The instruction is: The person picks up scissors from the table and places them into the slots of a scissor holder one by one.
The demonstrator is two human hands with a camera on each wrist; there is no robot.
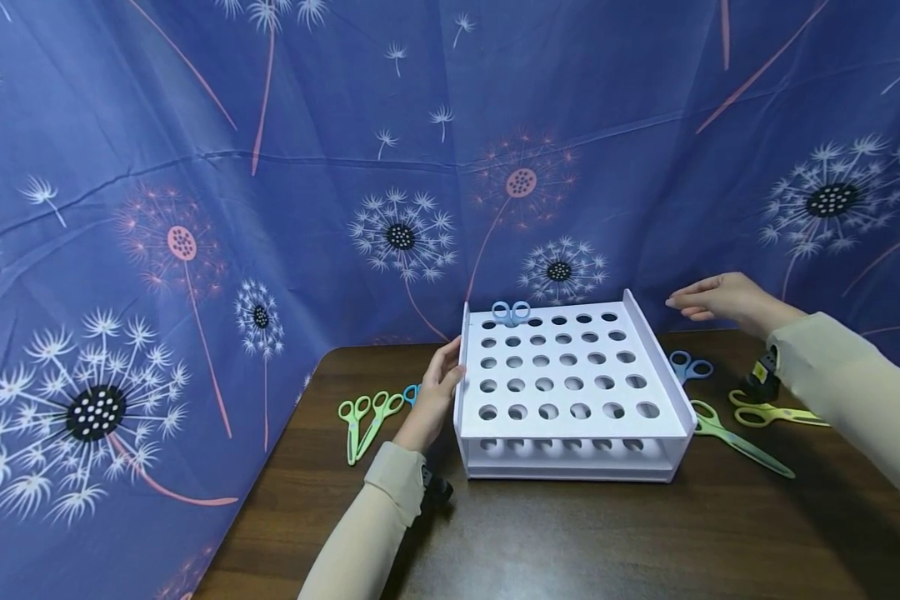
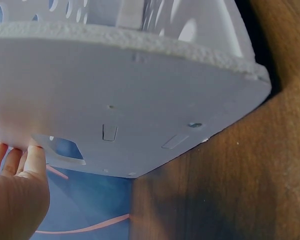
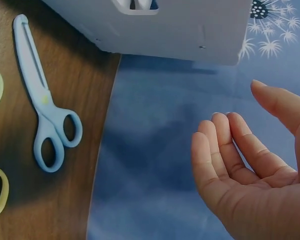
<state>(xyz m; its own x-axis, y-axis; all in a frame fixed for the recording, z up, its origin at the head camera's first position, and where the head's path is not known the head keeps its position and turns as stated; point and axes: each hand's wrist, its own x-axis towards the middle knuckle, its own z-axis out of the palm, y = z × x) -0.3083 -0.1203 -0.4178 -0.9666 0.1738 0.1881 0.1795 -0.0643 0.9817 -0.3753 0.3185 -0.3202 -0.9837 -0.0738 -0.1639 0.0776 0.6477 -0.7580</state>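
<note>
A white rack [image 1: 552,429] with rows of round holes in its top stands on the table. Blue scissors [image 1: 511,314] sit in the back row, handles upward, with the blades hidden below. My left hand [image 1: 437,392] rests against the rack's left side panel. In the left wrist view its fingertips touch that panel [image 2: 110,90] beside a cut-out. To the right of the rack my right hand [image 1: 727,300] hovers in the air, fingers loosely extended and holding nothing. Near it on the table lie light blue scissors [image 3: 44,110].
Two green scissors [image 1: 366,421] and a partly hidden blue pair [image 1: 412,393] lie left of the rack. On its right are another green pair [image 1: 742,442] and a yellow pair [image 1: 776,414]. A blue dandelion-patterned cloth [image 1: 307,167] hangs behind the wooden table [image 1: 555,542].
</note>
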